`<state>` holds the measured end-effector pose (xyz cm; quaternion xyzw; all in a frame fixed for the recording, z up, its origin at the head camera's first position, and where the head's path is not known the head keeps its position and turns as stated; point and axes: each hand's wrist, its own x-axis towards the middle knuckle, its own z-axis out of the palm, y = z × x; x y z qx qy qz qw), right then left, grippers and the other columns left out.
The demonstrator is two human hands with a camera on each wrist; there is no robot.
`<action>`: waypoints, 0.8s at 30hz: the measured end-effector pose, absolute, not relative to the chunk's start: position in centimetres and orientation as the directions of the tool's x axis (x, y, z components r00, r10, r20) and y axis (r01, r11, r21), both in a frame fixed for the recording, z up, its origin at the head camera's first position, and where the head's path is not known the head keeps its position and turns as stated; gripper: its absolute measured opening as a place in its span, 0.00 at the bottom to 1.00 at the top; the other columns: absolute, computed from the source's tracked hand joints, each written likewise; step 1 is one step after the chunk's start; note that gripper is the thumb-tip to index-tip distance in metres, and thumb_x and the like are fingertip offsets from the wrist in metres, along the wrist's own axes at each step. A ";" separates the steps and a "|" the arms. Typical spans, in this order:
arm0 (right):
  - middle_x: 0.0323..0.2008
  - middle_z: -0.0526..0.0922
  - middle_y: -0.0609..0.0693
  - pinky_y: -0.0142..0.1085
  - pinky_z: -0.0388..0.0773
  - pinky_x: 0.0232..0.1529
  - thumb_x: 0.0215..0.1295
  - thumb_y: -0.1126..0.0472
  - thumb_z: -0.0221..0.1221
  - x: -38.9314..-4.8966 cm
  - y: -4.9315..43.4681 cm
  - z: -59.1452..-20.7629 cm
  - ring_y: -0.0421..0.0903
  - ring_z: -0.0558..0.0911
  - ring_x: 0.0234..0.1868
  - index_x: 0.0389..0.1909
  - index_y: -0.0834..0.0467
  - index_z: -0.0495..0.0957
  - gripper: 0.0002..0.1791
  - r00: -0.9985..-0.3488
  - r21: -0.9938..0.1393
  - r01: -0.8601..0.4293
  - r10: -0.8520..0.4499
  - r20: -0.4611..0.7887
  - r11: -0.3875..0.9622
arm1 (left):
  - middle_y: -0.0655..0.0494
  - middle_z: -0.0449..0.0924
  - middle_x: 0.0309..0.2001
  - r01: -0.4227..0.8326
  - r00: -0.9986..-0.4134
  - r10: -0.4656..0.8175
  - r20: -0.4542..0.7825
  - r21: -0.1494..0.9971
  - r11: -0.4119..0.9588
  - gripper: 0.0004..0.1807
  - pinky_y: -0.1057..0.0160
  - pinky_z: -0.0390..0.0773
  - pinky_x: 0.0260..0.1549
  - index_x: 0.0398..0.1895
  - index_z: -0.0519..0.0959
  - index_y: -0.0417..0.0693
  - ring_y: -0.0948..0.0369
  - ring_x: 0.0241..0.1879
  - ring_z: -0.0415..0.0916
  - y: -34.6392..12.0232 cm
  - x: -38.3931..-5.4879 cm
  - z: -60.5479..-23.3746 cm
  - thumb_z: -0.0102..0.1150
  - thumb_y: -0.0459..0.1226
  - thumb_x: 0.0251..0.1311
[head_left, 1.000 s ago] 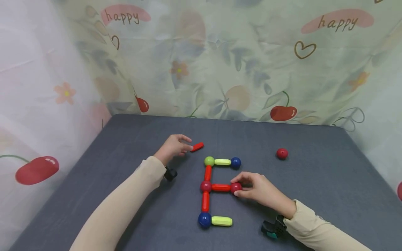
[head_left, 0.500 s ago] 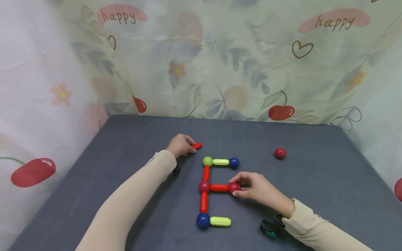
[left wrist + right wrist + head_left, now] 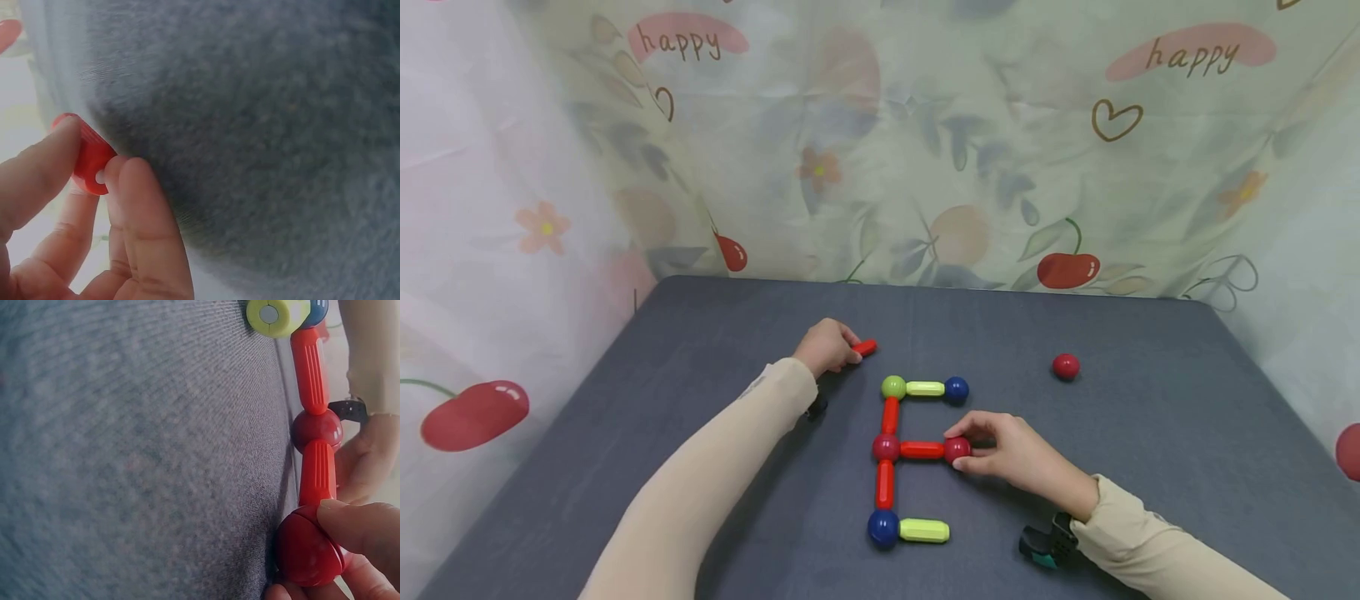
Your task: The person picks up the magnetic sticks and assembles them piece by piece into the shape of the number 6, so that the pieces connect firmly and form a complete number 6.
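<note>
My left hand (image 3: 826, 345) pinches a loose red magnetic rod (image 3: 867, 347) between thumb and fingers, at the far side of the table. Its end with a pale dot shows in the left wrist view, where the rod (image 3: 94, 153) sits between the fingertips. An E-shaped build of magnetic rods and balls lies mid-table. My right hand (image 3: 1015, 454) grips the red ball (image 3: 957, 450) ending its middle red rod (image 3: 922, 450). Up the spine are a blue ball (image 3: 883, 527), a red ball (image 3: 886, 447) and a green ball (image 3: 893, 387), joined by red rods.
A loose red ball (image 3: 1066, 367) lies at the back right of the dark grey table (image 3: 1150, 400). The build's top arm is a yellow-green rod (image 3: 925, 389) with a blue ball (image 3: 957, 389); its bottom arm is a bare yellow-green rod (image 3: 924, 531). A printed curtain (image 3: 865, 167) hangs behind.
My left hand has reached right to the loose red rod and taken hold of it, its fingers closing round the near end. The right hand keeps its grip on the red ball.
</note>
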<state>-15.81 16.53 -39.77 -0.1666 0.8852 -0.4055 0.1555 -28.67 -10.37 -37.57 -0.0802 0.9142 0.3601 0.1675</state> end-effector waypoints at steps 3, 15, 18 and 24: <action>0.42 0.84 0.47 0.41 0.81 0.48 0.54 0.60 0.70 -15.9 16.5 -39.8 0.44 0.81 0.45 0.44 0.53 0.82 0.16 -0.893 -0.773 -0.173 -0.428 -0.139 0.611 | 0.48 0.79 0.43 -0.255 -0.936 -0.015 -0.351 0.648 0.718 0.14 0.66 0.79 0.31 0.46 0.82 0.45 0.58 0.30 0.75 -10.8 -28.2 -36.9 0.68 0.34 0.56; 0.42 0.84 0.46 0.44 0.80 0.50 0.54 0.61 0.70 -16.0 16.4 -39.8 0.44 0.81 0.45 0.44 0.52 0.82 0.15 -0.901 -0.765 -0.147 -0.404 -0.157 0.627 | 0.51 0.79 0.45 -0.140 -0.951 0.123 -0.282 0.751 0.645 0.15 0.55 0.78 0.44 0.51 0.79 0.52 0.52 0.40 0.77 -10.6 -23.9 -31.6 0.64 0.38 0.61; 0.42 0.84 0.46 0.44 0.80 0.50 0.54 0.61 0.70 -16.0 16.4 -39.9 0.45 0.80 0.46 0.44 0.52 0.82 0.15 -0.899 -0.769 -0.142 -0.407 -0.163 0.623 | 0.52 0.79 0.44 -0.073 -0.952 0.180 -0.247 0.756 0.651 0.14 0.58 0.78 0.40 0.50 0.80 0.55 0.54 0.37 0.78 -9.9 -22.3 -30.6 0.65 0.39 0.60; 0.42 0.84 0.46 0.47 0.79 0.53 0.55 0.60 0.70 -16.1 16.4 -39.8 0.45 0.81 0.46 0.44 0.52 0.82 0.15 -0.896 -0.769 -0.153 -0.415 -0.157 0.621 | 0.56 0.79 0.43 0.051 -0.930 0.305 -0.205 0.750 0.659 0.13 0.60 0.79 0.34 0.47 0.81 0.58 0.58 0.36 0.77 -8.3 -18.7 -29.6 0.66 0.39 0.60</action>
